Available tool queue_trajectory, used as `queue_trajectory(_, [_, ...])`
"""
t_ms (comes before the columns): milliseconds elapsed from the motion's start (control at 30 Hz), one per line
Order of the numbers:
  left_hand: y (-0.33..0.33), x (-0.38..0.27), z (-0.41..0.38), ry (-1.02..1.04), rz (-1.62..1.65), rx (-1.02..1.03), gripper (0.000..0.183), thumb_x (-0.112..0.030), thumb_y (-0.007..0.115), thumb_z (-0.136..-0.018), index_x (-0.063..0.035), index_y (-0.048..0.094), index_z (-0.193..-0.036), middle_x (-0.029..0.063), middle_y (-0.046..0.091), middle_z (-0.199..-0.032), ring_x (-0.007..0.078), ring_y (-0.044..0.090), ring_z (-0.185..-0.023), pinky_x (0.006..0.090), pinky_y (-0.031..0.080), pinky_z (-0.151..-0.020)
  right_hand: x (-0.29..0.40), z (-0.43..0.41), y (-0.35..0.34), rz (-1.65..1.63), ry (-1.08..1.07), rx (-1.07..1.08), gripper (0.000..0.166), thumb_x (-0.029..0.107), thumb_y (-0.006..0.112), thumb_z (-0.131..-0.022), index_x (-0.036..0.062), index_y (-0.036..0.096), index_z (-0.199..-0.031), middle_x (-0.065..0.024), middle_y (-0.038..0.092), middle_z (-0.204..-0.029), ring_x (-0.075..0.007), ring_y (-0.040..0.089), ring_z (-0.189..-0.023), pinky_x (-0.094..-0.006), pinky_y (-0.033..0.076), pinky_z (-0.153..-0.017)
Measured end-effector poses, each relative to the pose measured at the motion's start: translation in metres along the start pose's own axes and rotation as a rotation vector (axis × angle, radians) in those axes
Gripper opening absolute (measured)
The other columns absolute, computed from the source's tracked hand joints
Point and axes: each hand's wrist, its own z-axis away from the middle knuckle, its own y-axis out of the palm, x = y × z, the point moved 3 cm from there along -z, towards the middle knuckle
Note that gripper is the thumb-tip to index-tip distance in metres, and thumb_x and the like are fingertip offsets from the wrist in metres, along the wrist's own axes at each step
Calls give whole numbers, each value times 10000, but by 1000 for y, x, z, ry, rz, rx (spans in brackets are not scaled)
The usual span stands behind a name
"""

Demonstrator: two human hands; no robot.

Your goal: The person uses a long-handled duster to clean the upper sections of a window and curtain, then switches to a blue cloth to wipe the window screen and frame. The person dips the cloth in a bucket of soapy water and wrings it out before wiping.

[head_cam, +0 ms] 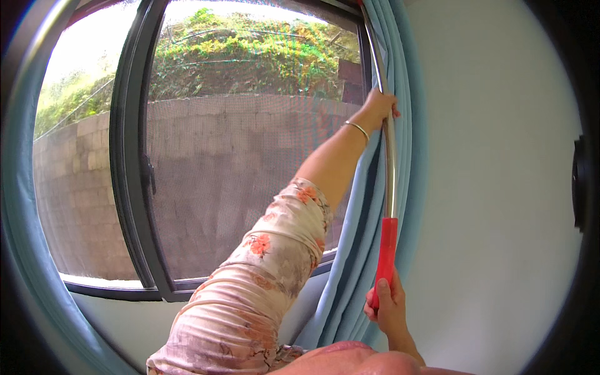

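A metal pole [390, 168] with a red handle [387, 248] runs up along the light blue curtain [405, 154] at the window's right side. High on the pole, my left hand [380, 107] is closed around the bare metal, arm stretched upward. Lower down, my right hand [388, 302] grips the end of the red handle, thumb along it. The pole's top reaches the upper picture edge, where a bit of red shows; whatever it carries is out of view.
A dark-framed sliding window [140, 154] with a mesh screen [243, 154] fills the left and middle. Another blue curtain [21, 197] hangs at far left. To the right is a pale wall [487, 178]. Outside stand a block wall [84, 187] and a planted slope [243, 51].
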Motion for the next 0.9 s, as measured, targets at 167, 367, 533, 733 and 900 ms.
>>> queue_trajectory(167, [-54,-94,-13,149,22,-142,115,-32,557,-800,60,509,-751,139,492,-629,247,541,-529,374,468,-457,55,-21,24,132,-4,128,477,270,416,-938,140,269,-1374,-3,408,-560,-63,371,-389,-199,304,-342])
queue_trajectory(367, [-138,-212,24,340,-116,-360,245,-103,540,-851,83,471,-995,142,510,-774,236,565,-592,313,544,-525,103,-57,70,195,-124,334,484,261,465,-926,134,304,-1364,1,433,-642,-49,398,-462,-186,343,-392])
queue_trajectory(533, [-166,-214,67,444,-582,-557,407,-123,543,-797,44,334,-1104,129,497,-794,213,548,-608,351,482,-437,66,-71,70,351,-226,332,507,231,493,-906,118,304,-1362,-89,560,-846,-139,553,-652,-273,459,-549])
queue_trajectory(733, [-147,-138,136,381,-681,-534,424,-161,520,-786,-9,306,-1120,106,481,-740,182,510,-529,302,436,-368,6,-27,20,537,-272,243,504,184,498,-882,81,322,-1343,-192,589,-1057,-287,614,-885,-366,469,-773])
queue_trajectory(900, [-101,-110,189,426,-452,-420,320,-175,513,-802,-51,341,-1042,72,490,-706,137,479,-504,277,390,-357,-3,16,-50,308,61,616,519,204,517,-879,97,331,-1352,-126,599,-888,-200,612,-708,-317,490,-557])
